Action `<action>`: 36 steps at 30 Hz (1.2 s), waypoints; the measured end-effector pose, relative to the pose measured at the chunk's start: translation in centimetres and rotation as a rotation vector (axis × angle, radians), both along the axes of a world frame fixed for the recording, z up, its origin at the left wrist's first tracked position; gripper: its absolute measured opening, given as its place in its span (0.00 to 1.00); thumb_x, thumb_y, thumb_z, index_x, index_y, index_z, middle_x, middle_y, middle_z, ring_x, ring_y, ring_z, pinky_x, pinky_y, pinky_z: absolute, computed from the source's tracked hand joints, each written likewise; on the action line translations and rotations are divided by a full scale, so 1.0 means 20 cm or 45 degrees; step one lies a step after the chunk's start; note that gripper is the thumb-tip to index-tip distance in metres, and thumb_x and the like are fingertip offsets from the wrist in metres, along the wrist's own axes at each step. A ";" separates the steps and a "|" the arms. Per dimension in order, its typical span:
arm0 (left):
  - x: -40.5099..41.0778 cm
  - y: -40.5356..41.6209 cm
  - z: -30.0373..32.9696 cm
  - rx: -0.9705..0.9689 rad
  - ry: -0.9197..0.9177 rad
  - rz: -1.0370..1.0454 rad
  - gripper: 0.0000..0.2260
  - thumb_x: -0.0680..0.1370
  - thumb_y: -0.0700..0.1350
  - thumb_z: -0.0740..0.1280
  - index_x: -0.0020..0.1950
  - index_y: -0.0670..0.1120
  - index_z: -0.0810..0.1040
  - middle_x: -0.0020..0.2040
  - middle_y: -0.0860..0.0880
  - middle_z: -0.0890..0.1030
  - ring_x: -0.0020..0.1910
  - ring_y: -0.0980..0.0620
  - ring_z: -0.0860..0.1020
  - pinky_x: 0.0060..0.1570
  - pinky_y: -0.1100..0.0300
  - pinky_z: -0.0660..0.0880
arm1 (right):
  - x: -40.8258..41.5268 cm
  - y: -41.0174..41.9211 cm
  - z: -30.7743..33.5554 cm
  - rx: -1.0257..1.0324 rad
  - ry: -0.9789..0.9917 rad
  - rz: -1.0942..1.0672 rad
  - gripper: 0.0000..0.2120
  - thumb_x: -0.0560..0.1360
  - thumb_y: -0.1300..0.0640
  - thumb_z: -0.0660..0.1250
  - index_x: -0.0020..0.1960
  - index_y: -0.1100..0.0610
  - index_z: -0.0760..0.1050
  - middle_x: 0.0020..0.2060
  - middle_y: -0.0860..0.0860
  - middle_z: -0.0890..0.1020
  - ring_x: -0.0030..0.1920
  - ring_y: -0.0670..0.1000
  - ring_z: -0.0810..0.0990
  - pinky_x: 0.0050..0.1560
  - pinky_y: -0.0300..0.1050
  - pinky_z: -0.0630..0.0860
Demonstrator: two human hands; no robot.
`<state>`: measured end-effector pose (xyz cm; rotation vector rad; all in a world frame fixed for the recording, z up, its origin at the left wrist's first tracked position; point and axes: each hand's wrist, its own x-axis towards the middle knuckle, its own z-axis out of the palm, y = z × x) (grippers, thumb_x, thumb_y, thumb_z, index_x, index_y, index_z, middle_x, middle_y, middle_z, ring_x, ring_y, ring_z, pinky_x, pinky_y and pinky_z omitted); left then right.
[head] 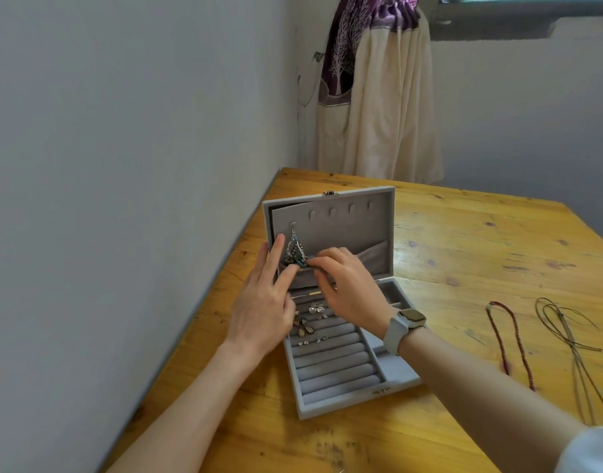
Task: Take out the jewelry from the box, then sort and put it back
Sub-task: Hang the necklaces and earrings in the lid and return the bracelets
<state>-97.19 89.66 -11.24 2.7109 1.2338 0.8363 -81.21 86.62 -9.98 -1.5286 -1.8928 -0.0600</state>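
Observation:
A grey velvet jewelry box (341, 406) lies open on the wooden table, its lid (358, 227) standing upright. A silver dangling earring with turquoise stones (295, 250) hangs at the lid's lower pocket. My right hand (347, 285) pinches the earring's turquoise end. My left hand (262, 302) has straight fingers touching the pocket edge just left of the earring. Several small stud and drop earrings (310, 319) sit in the ring rolls of the box base. A red braided cord (508, 339) and an olive cord necklace (573, 346) lie on the table to the right.
The wooden table (464, 240) is pushed against a grey wall on the left. A cream and purple curtain (378, 97) hangs behind the far corner. A watch with a white strap (404, 327) is on my right wrist.

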 end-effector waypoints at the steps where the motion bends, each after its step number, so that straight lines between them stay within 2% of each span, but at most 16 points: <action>1: 0.00 0.00 0.00 0.012 0.015 0.028 0.20 0.73 0.38 0.66 0.64 0.46 0.71 0.76 0.47 0.51 0.74 0.45 0.51 0.60 0.47 0.73 | 0.00 -0.01 0.00 0.008 -0.007 -0.001 0.15 0.75 0.57 0.55 0.53 0.62 0.77 0.48 0.56 0.80 0.49 0.56 0.77 0.50 0.49 0.76; 5: 0.04 -0.06 0.04 0.086 -0.037 0.113 0.21 0.72 0.40 0.67 0.65 0.45 0.72 0.73 0.41 0.61 0.72 0.42 0.57 0.64 0.40 0.66 | 0.09 -0.12 0.01 0.012 0.062 -0.034 0.11 0.74 0.65 0.60 0.54 0.63 0.76 0.52 0.58 0.78 0.53 0.56 0.76 0.52 0.45 0.75; 9: 0.20 -0.21 0.10 0.124 -0.118 0.066 0.18 0.71 0.43 0.62 0.60 0.44 0.76 0.65 0.41 0.73 0.68 0.41 0.67 0.64 0.46 0.65 | 0.31 -0.31 0.00 -0.060 0.163 -0.158 0.10 0.74 0.67 0.62 0.54 0.62 0.76 0.51 0.56 0.78 0.50 0.53 0.77 0.50 0.42 0.75; 12: 0.40 -0.36 0.10 -0.050 -0.084 -0.147 0.17 0.71 0.43 0.63 0.59 0.43 0.76 0.61 0.43 0.76 0.63 0.44 0.72 0.61 0.49 0.68 | 0.54 -0.46 -0.04 -0.172 0.158 -0.434 0.11 0.75 0.66 0.61 0.55 0.60 0.76 0.52 0.55 0.78 0.51 0.54 0.77 0.51 0.45 0.75; 15: 0.62 -0.51 0.06 -0.271 0.133 -0.347 0.19 0.74 0.47 0.57 0.65 0.44 0.71 0.65 0.44 0.71 0.66 0.46 0.66 0.64 0.50 0.63 | 0.77 -0.56 -0.09 -0.410 0.090 -0.756 0.15 0.75 0.65 0.58 0.61 0.59 0.73 0.59 0.56 0.75 0.60 0.56 0.71 0.59 0.50 0.70; 19: 0.85 -0.58 -0.01 -0.219 0.524 -0.342 0.19 0.78 0.49 0.55 0.68 0.46 0.64 0.69 0.44 0.64 0.69 0.45 0.60 0.66 0.50 0.58 | 0.95 -0.60 -0.14 -0.672 0.049 -0.897 0.19 0.77 0.60 0.56 0.68 0.54 0.66 0.65 0.54 0.70 0.66 0.56 0.64 0.64 0.54 0.64; 21: 0.92 -0.58 -0.05 -0.188 0.688 -0.255 0.19 0.79 0.52 0.53 0.68 0.46 0.64 0.69 0.42 0.65 0.69 0.44 0.59 0.66 0.48 0.55 | 0.97 -0.60 -0.16 -0.739 0.023 -0.902 0.18 0.78 0.59 0.56 0.67 0.55 0.68 0.64 0.54 0.71 0.65 0.56 0.65 0.63 0.53 0.63; 24: 0.95 -0.57 -0.07 -0.154 0.834 -0.203 0.20 0.78 0.54 0.51 0.66 0.46 0.66 0.65 0.42 0.69 0.66 0.43 0.63 0.68 0.45 0.53 | 0.99 -0.61 -0.17 -0.704 0.062 -0.901 0.12 0.77 0.62 0.57 0.58 0.60 0.73 0.57 0.57 0.75 0.60 0.56 0.69 0.58 0.48 0.67; 28: 0.94 -0.57 -0.08 -0.166 0.810 -0.230 0.21 0.78 0.55 0.50 0.67 0.47 0.65 0.64 0.44 0.70 0.65 0.45 0.65 0.68 0.45 0.51 | 0.99 -0.65 -0.15 -0.706 0.079 -0.854 0.08 0.77 0.62 0.57 0.52 0.61 0.72 0.53 0.57 0.75 0.55 0.56 0.71 0.52 0.46 0.69; 31: 0.93 -0.55 -0.05 -0.240 0.783 -0.269 0.20 0.78 0.54 0.53 0.68 0.48 0.66 0.65 0.45 0.69 0.66 0.46 0.65 0.68 0.45 0.49 | 0.95 -0.70 -0.06 -0.569 0.167 -0.819 0.07 0.78 0.60 0.55 0.52 0.60 0.70 0.49 0.56 0.77 0.47 0.54 0.73 0.44 0.48 0.71; 33: 0.92 -0.55 -0.03 -0.375 0.633 -0.301 0.20 0.78 0.52 0.55 0.69 0.49 0.66 0.68 0.47 0.68 0.68 0.48 0.63 0.69 0.47 0.49 | 0.92 -0.71 0.05 -0.434 0.202 -0.742 0.06 0.78 0.61 0.56 0.51 0.60 0.70 0.45 0.56 0.78 0.43 0.54 0.75 0.41 0.50 0.74; 36: 0.89 -0.54 0.07 -0.693 0.165 -0.335 0.19 0.78 0.47 0.57 0.69 0.48 0.66 0.70 0.49 0.68 0.69 0.51 0.63 0.69 0.52 0.57 | 0.85 -0.73 0.26 -0.274 0.327 -0.555 0.05 0.77 0.63 0.58 0.49 0.61 0.72 0.38 0.52 0.77 0.39 0.52 0.75 0.41 0.45 0.73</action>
